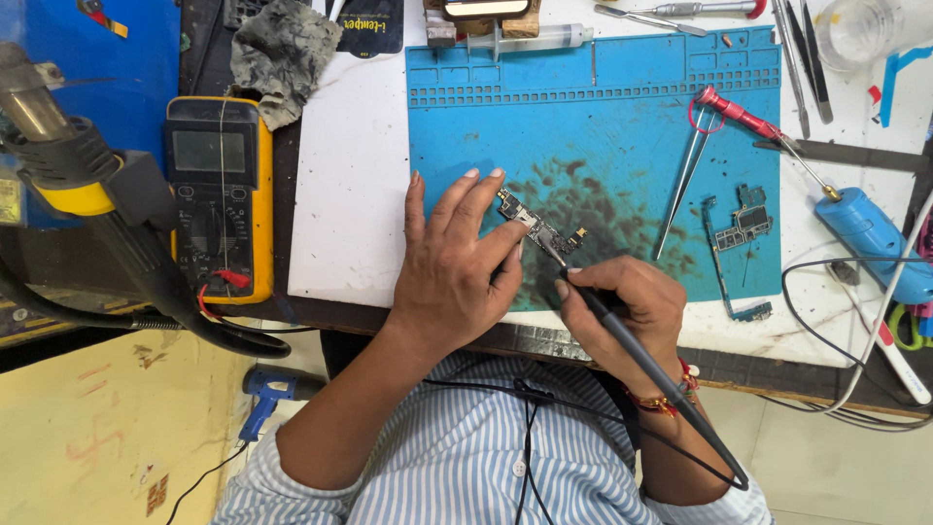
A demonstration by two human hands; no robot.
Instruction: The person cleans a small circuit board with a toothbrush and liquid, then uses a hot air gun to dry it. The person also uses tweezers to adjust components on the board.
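Fingers of the left hand point(452, 267) press flat on a small dark circuit board point(537, 229), pinning it to the blue silicone work mat point(603, 126) on the white desk point(345, 185). The right hand point(622, 311) is closed around a black soldering iron point(622, 335), its tip touching the board. Silver tweezers point(680, 190) lie nearby.
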